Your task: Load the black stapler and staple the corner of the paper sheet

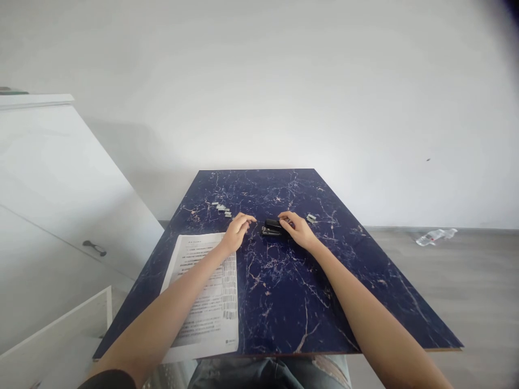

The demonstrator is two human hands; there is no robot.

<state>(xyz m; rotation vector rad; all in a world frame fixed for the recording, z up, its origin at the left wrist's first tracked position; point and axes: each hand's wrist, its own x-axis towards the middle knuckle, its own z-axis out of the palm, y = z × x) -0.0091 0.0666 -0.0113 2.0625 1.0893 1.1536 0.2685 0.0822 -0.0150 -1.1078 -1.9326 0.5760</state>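
Note:
A black stapler [272, 227] lies on the dark blue marbled table [275, 302], its front end turned left. My right hand [299, 229] is closed over its rear part, which the fingers hide. Just left of the stapler, my left hand [237, 231] hovers with its index finger stretched toward it, apart from it; nothing shows in its fingers. Small strips of staples [221, 207] are scattered beyond my left hand. Another few staple strips [311, 218] lie just past my right hand. Under my left forearm rests a printed paper sheet [211, 329].
A white cabinet [81, 178] with a dark handle stands along the left side. The pale wall [259, 97] rises behind the table's far edge. On the grey floor to the right lies a crumpled clear plastic piece [436, 236]. My legs are under the near edge.

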